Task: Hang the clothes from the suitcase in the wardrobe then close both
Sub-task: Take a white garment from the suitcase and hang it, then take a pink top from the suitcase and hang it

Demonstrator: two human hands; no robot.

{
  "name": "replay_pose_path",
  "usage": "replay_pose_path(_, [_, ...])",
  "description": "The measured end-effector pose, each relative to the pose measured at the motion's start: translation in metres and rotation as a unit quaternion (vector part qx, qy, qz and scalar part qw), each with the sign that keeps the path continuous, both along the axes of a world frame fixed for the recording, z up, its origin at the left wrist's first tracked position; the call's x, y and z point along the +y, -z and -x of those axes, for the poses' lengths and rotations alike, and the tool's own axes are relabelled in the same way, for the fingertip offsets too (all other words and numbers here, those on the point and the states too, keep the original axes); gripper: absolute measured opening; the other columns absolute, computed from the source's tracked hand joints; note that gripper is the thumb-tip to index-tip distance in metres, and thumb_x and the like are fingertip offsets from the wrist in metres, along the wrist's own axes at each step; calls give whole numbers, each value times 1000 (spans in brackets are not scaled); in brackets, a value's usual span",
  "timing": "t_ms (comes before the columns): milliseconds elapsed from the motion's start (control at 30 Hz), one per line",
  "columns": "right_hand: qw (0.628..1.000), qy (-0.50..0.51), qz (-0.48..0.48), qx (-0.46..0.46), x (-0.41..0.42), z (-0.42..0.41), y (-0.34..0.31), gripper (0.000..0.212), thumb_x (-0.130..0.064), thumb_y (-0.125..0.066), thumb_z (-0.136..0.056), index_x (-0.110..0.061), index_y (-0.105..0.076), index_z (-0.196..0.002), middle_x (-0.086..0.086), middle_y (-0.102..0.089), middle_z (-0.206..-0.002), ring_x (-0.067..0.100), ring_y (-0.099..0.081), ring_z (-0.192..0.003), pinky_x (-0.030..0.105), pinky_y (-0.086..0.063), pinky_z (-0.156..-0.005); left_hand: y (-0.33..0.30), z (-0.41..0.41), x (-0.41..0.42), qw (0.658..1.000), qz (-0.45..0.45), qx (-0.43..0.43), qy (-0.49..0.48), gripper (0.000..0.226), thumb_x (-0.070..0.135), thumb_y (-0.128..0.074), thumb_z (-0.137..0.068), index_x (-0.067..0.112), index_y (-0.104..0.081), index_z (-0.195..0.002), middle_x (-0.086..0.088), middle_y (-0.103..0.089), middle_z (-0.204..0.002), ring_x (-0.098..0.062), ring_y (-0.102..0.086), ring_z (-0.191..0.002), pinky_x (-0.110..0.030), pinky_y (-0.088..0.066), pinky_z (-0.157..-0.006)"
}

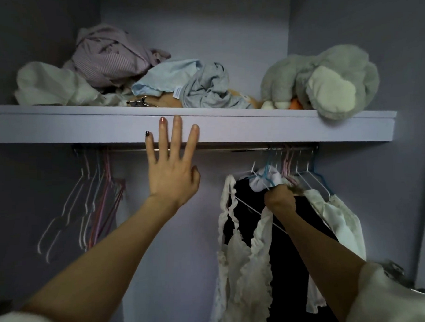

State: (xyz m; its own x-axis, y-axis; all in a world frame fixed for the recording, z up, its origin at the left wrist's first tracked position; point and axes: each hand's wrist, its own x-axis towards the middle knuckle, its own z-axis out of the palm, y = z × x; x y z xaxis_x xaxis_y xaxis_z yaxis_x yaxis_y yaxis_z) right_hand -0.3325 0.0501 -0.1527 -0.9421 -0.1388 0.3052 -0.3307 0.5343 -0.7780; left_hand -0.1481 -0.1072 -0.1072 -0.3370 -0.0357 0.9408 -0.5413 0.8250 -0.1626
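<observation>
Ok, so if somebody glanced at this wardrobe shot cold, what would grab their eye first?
Probably the left hand, fingers spread flat against the front edge of the shelf at centre. Next, the right hand gripping a white hanger with a frilly white top under the rail at lower right. Then the grey plush toy slumped on the shelf's right end.

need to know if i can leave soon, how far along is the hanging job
Done: a white lacy top and other garments hang on the rail. In hand: the right hand grips a hanger among them; the left hand rests open against the shelf. Left: closing; the suitcase isn't visible.
</observation>
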Motion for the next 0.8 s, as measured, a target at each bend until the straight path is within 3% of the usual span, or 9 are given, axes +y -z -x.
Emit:
replay_pose_path(300, [999,7,-32,-5,6,14,1,29,-7,-51,-89,10,-54,-112,27,-58,-118,39,-57,-109,40,-47,-85,-4,-3,7,998,-38,-43,-39,98,41,-62,-75,19,1,-147,-19,-6,-156,-41,2,-141,-60,-1,-110])
replay_pose_path(400, [991,-38,-103,71,-3,-11,21,45,-4,-50,-87,5,-41,-131,26,-48,-129,40,-55,-109,41,-47,-85,-5,-13,15,996,-51,-69,-38,96,35,-64,-74,18,-5,-148,-21,-10,-155,-43,-8,-141,-61,-8,-110])
replay_pose_path(500, [970,-65,-151,178,-2,-31,37,60,-12,-47,-85,0,-31,-141,25,-31,-146,39,-34,-133,45,-25,-111,2,-25,15,994,-53,-91,-19,89,23,-65,-71,15,-19,-147,-21,-18,-153,-42,-15,-140,-61,-19,-108])
replay_pose_path(567, [962,-82,-174,196,-2,-45,42,59,-11,-51,-84,-1,-36,-139,22,-33,-146,35,-27,-139,47,-11,-116,16,-38,19,989,-101,-111,12,79,18,-59,-73,15,-26,-145,-19,-21,-153,-40,-17,-140,-62,-23,-106])
replay_pose_path(633, [961,-130,-152,191,-6,-69,48,45,-8,-46,-81,2,-53,-125,25,-55,-126,37,-44,-127,51,-26,-112,29,-62,27,970,-203,-132,21,71,16,-54,-80,15,-27,-145,-18,-21,-153,-38,-18,-141,-60,-22,-108])
replay_pose_path(700, [958,-199,-127,160,-9,-100,57,42,-8,-38,-82,1,-61,-115,24,-64,-110,38,-56,-111,46,-42,-99,47,-88,33,933,-322,-158,22,63,15,-50,-89,15,-25,-146,-14,-18,-154,-33,-18,-142,-52,-23,-113])
replay_pose_path(800, [937,-301,-165,70,-10,-146,74,38,-3,-38,-91,-5,-55,-124,17,-61,-120,34,-55,-111,37,-47,-91,76,-132,40,896,-416,-150,46,52,12,-49,-91,9,-35,-141,-11,-35,-145,-32,-40,-129,-44,-35,-106])
